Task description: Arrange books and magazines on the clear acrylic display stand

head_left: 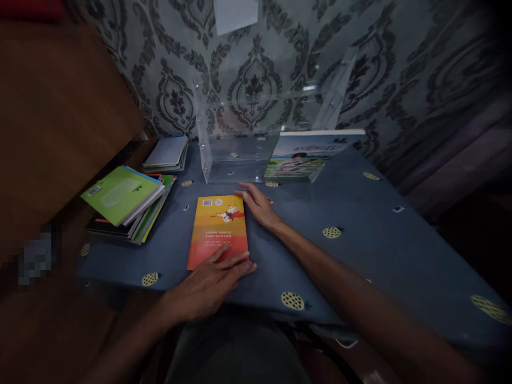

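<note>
An orange and red book [218, 224] lies flat on the table, its barcode at the far left corner and its printed text upside down to me. Across its near right corner rests my left hand [218, 277], fingers stretched out and lying on the cover. My right hand [258, 205] is at the book's far right corner, its fingertips touching the edge there; the fingers are extended and do not wrap round it. Behind the book stands a clear acrylic rack [204, 138], with a picture-covered book [296, 157] leaning in its right part.
A messy stack of books with a green one [124, 194] on top sits at the left. Farther back is a smaller stack of thin books [166, 152]. A dark blue pineapple-print cloth [360, 256] covers the table. Brown wooden furniture [60, 117] borders the left; patterned wallpaper rises behind.
</note>
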The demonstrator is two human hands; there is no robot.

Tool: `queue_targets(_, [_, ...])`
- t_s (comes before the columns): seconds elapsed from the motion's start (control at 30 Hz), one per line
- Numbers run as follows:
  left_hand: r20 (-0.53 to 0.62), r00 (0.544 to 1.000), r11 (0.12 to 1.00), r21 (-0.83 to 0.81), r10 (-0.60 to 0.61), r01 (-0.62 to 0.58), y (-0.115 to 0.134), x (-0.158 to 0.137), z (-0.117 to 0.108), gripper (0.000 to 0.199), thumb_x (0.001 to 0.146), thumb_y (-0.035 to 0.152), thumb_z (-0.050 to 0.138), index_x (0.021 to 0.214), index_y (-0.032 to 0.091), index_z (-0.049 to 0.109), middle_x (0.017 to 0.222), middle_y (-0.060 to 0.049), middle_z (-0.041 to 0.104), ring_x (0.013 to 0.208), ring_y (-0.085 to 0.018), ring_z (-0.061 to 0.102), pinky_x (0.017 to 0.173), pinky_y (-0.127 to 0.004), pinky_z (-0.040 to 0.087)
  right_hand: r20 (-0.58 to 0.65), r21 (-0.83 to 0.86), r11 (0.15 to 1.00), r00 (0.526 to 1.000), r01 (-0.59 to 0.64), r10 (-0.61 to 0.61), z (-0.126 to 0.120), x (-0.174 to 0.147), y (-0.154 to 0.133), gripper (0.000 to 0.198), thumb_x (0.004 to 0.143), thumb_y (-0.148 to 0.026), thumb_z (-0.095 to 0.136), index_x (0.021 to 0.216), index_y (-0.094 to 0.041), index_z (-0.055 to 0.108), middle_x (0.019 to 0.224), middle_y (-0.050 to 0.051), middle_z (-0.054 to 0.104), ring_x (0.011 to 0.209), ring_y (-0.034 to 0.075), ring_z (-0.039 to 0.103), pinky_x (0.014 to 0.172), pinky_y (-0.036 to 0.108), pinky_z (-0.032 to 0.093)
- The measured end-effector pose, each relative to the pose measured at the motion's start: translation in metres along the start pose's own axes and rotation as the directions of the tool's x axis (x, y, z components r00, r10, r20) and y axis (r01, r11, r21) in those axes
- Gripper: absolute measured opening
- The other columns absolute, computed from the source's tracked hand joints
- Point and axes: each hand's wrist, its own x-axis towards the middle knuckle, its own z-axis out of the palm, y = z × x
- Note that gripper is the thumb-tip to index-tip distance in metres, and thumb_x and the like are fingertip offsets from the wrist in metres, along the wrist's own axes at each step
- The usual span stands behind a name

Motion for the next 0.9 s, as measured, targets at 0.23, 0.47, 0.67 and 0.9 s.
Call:
queue_targets(0.23, [-0.144, 0.987, 0.990, 0.116, -0.069, 0.086, 0.000, -0.009, 0.014, 0.055, 0.101, 0.015, 0.035, 0.154, 0.023, 0.020, 0.150, -0.008, 0.048, 0.146, -0.018, 0.034, 0.123, -0.048, 0.026, 0.122, -0.267, 0.952, 0.985, 0.149, -0.120, 0.008, -0.011, -0.008, 0.045, 0.097, -0.043, 0.040, 0.136, -0.022, 0.049, 0.133, 0.013, 0.063, 0.124, 0.027, 0.058, 0.106, 0.049, 0.044])
queue_targets(0.47, [-0.331, 0.903, 0.952, 0.041, -0.274, 0.303, -0.013, -0.025, 0.019, 0.083, 0.097, 0.029, 0.051, 0.156, 0.026, -0.007, 0.159, -0.015, 0.032, 0.148, -0.025, 0.026, 0.122, -0.054, 0.026, 0.162, -0.332, 0.926, 0.978, 0.179, -0.131, 0.011, -0.013, -0.009, 0.046, 0.097, -0.042, 0.041, 0.140, -0.025, 0.048, 0.138, 0.011, 0.060, 0.131, 0.029, 0.053, 0.110, 0.055, 0.040])
queue_targets(0.67, [-0.386, 0.790, 0.876, -0.128, -0.476, 0.465, -0.034, -0.031, 0.020, 0.078, 0.098, 0.040, 0.049, 0.156, 0.025, -0.001, 0.164, -0.020, 0.016, 0.151, -0.030, 0.012, 0.120, -0.057, 0.026, 0.087, -0.328, 0.939, 0.993, 0.106, -0.081, 0.017, -0.030, -0.010, 0.046, 0.097, -0.041, 0.042, 0.139, -0.024, 0.049, 0.148, 0.014, 0.050, 0.142, 0.030, 0.040, 0.115, 0.057, 0.034])
queue_targets(0.9, [-0.439, 0.687, 0.808, -0.421, -0.580, 0.413, -0.045, -0.017, 0.011, 0.067, 0.098, 0.040, 0.045, 0.152, 0.017, 0.014, 0.159, -0.022, 0.026, 0.149, -0.030, 0.025, 0.121, -0.053, 0.024, 0.086, -0.420, 0.907, 0.996, 0.041, -0.005, 0.027, -0.070, -0.037, 0.045, 0.097, -0.037, 0.041, 0.139, -0.022, 0.047, 0.150, 0.016, 0.045, 0.143, 0.030, 0.038, 0.111, 0.056, 0.040])
